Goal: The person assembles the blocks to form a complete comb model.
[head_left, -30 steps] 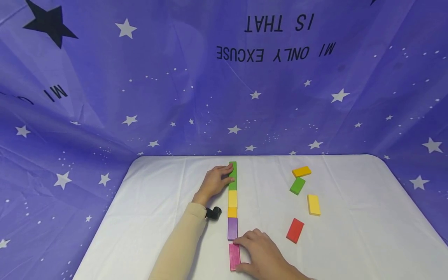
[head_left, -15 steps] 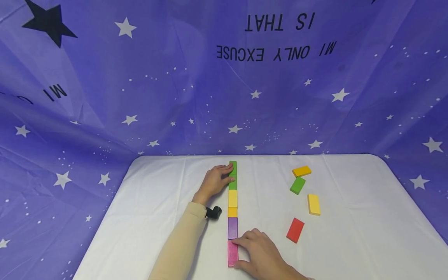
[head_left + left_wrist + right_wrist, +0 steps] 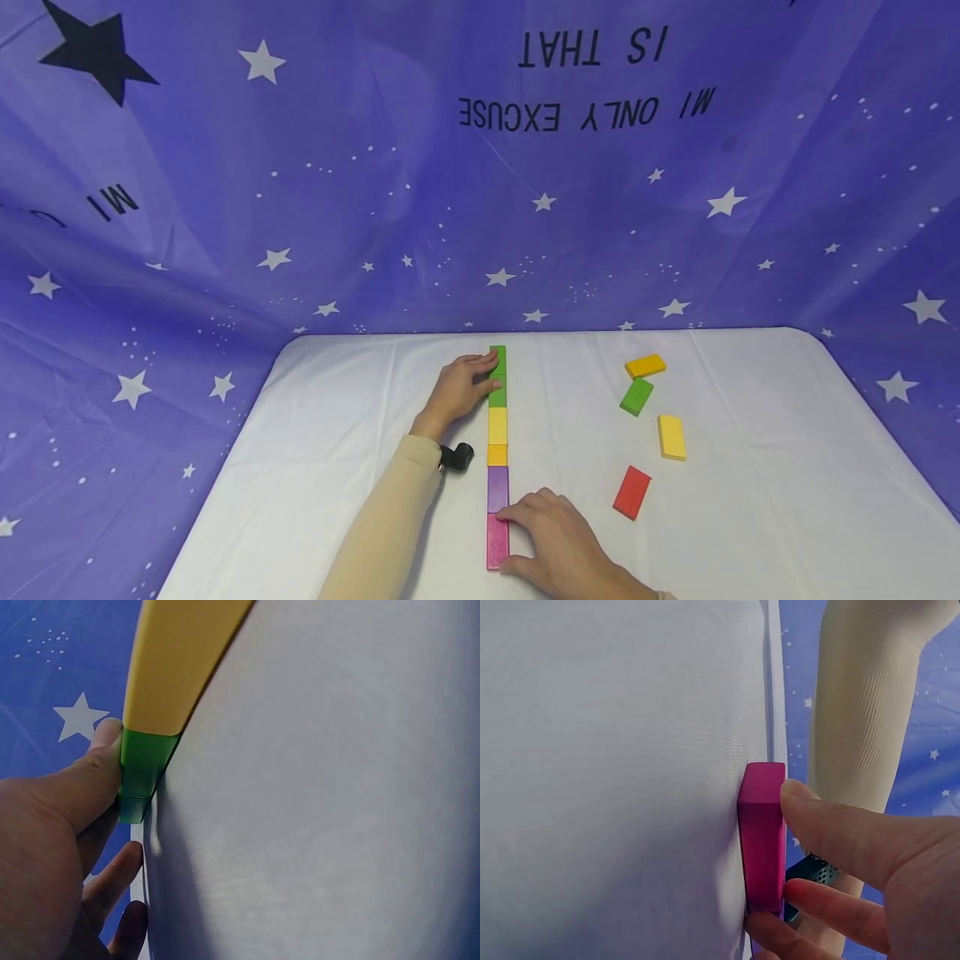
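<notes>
A straight row of blocks lies on the white-covered table. From the far end it has a far green block (image 3: pixel 498 354), a near green block (image 3: pixel 499 398), a yellow block (image 3: pixel 498 427), an orange block (image 3: pixel 498 455), a purple block (image 3: pixel 498 488) and a pink block (image 3: pixel 497 542). My left hand (image 3: pixel 457 390) rests its thumb on the near green block and its fingers on the far one. At the near end, my right hand (image 3: pixel 558 542) pinches the pink block along its length, between thumb and fingers. Its end meets the purple block.
Right of the row lie a loose orange block (image 3: pixel 646 367), a loose green block (image 3: pixel 637 397), a loose yellow block (image 3: pixel 672 437) and a red block (image 3: pixel 632 492). A black wrist camera (image 3: pixel 456 457) sticks out near the row. Starry purple cloth (image 3: pixel 420 225) surrounds the table.
My right hand has slid the pink block away from me and slightly left, closing the gap to the purple block. My left hand has stayed in place.
</notes>
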`<state>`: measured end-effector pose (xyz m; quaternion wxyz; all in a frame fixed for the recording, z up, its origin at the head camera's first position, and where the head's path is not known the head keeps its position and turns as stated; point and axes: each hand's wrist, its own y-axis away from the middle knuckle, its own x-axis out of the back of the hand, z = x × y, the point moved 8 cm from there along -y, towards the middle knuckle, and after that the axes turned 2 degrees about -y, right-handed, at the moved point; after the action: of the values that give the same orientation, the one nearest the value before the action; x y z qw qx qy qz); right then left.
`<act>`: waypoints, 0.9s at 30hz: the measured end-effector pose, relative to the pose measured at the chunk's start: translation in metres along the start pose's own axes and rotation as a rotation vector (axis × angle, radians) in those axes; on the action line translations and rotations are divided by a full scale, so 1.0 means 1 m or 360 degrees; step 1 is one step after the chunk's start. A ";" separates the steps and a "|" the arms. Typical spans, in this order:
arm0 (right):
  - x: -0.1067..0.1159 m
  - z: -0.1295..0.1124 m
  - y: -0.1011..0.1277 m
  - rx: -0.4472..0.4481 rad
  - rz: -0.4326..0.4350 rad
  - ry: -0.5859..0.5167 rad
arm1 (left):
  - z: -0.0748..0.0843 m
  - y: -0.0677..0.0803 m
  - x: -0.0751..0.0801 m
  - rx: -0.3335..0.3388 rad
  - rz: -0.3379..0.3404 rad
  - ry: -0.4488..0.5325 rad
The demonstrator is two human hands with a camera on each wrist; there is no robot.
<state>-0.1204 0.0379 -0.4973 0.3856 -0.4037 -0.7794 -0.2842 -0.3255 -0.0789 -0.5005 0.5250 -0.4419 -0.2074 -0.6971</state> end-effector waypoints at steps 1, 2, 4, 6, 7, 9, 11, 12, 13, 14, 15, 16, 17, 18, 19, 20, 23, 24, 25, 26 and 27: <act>0.001 0.000 0.000 0.0003 0.0003 -0.0002 | 0.000 0.000 0.000 0.0001 0.0002 -0.0001; 0.002 0.000 0.000 0.0007 0.0010 -0.0003 | 0.000 0.000 0.000 0.0001 0.0003 0.0001; 0.006 0.001 0.000 -0.0007 0.0025 -0.0017 | 0.000 0.000 0.001 -0.0004 0.0008 0.0001; 0.012 0.005 0.000 -0.0030 0.0068 -0.0037 | 0.000 0.000 0.001 -0.0013 0.0013 -0.0001; 0.016 0.008 0.000 -0.0042 0.0102 -0.0048 | 0.000 0.000 0.000 -0.0017 0.0013 -0.0003; 0.027 0.016 0.000 -0.0058 0.0211 -0.0066 | 0.000 0.000 0.000 -0.0020 0.0012 -0.0007; 0.040 0.025 0.001 -0.0069 0.0338 -0.0067 | 0.000 0.000 0.000 -0.0014 0.0006 -0.0016; 0.047 0.030 0.001 -0.0072 0.0403 -0.0072 | 0.000 0.000 0.000 -0.0013 0.0003 -0.0016; 0.055 0.036 0.001 -0.0075 0.0459 -0.0081 | 0.000 0.000 0.000 -0.0007 -0.0001 -0.0019; 0.061 0.042 0.001 -0.0084 0.0510 -0.0093 | 0.000 0.000 0.000 -0.0006 -0.0004 -0.0017; 0.067 0.048 0.001 -0.0105 0.0542 -0.0109 | 0.000 0.000 0.000 -0.0005 -0.0005 -0.0016; 0.073 0.054 0.001 -0.0120 0.0566 -0.0134 | -0.001 0.000 0.000 -0.0003 -0.0008 -0.0019; 0.079 0.059 0.001 -0.0125 0.0592 -0.0160 | -0.001 0.001 0.000 -0.0006 -0.0008 -0.0019; 0.084 0.065 0.001 -0.0134 0.0607 -0.0183 | -0.001 0.001 0.000 -0.0008 -0.0008 -0.0022; 0.089 0.070 0.001 -0.0133 0.0623 -0.0203 | -0.001 0.001 0.000 -0.0010 -0.0008 -0.0021; 0.094 0.075 0.001 -0.0131 0.0640 -0.0218 | -0.001 0.001 0.000 -0.0016 -0.0006 -0.0017; 0.107 0.090 0.002 -0.0125 0.0674 -0.0238 | -0.001 0.001 0.000 -0.0020 -0.0008 -0.0008; 0.111 0.095 0.002 -0.0126 0.0686 -0.0250 | -0.001 0.001 0.000 -0.0021 -0.0009 -0.0006; 0.115 0.100 0.002 -0.0129 0.0694 -0.0265 | -0.001 0.001 0.000 -0.0024 -0.0008 -0.0002; 0.118 0.106 0.002 -0.0139 0.0700 -0.0276 | -0.001 0.000 -0.001 -0.0027 -0.0006 -0.0004; 0.122 0.111 0.001 -0.0150 0.0706 -0.0285 | -0.001 0.000 -0.001 -0.0026 -0.0007 -0.0008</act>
<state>-0.2065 0.1721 -0.4558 0.3487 -0.6061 -0.6887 -0.1918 -0.3256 -0.0788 -0.5015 0.5194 -0.4475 -0.2038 -0.6989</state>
